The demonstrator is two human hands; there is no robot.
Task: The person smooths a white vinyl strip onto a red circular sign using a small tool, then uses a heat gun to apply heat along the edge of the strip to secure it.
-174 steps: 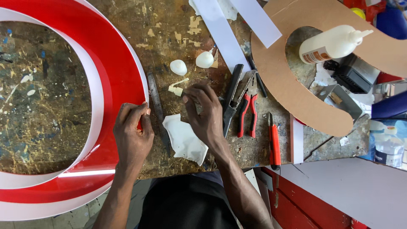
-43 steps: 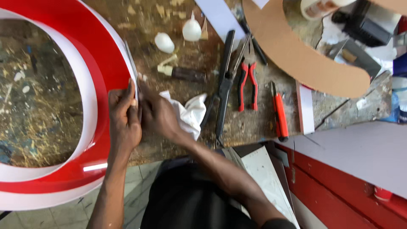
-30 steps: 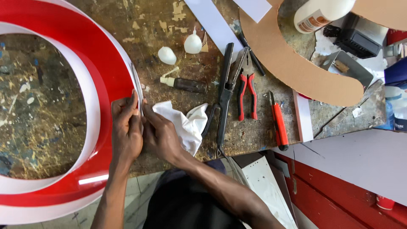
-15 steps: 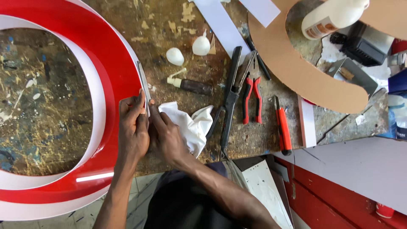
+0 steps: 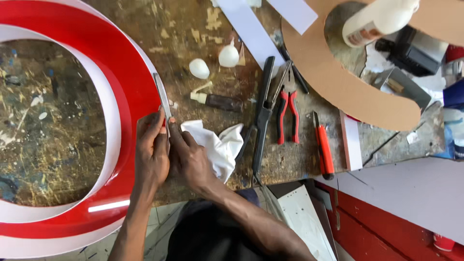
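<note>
**Asker:** Two hands meet near the middle of the view. What are they doing?

**Describer:** Both belong to the person wearing the camera. The left hand is closed over the outer edge of a large red ring with a white inner wall, thumb and fingers pinching it. The right hand presses in from the 3 o'clock side, its fingers closed against the same spot. A thin grey strip stands on edge along the ring's rim, running toward 12 o'clock from the fingertips. It appears to be held flat against the rim, probably so it follows the curve. Whether the right hand grips the strip or only pushes on it cannot be told.

**Asker:** Where does the ring sit?

**Describer:** It lies on a scarred, paint-spattered workbench, filling the side from 7 to 11 o'clock.

**Asker:** What else is close by?

**Describer:** A crumpled white cloth lies touching the right hand at 3 o'clock. Beyond it are red-handled pliers, a long black tool and a red utility knife, laid side by side, seemingly within easy reach. At 1 o'clock, a brown cardboard arc rests on the bench.
</note>
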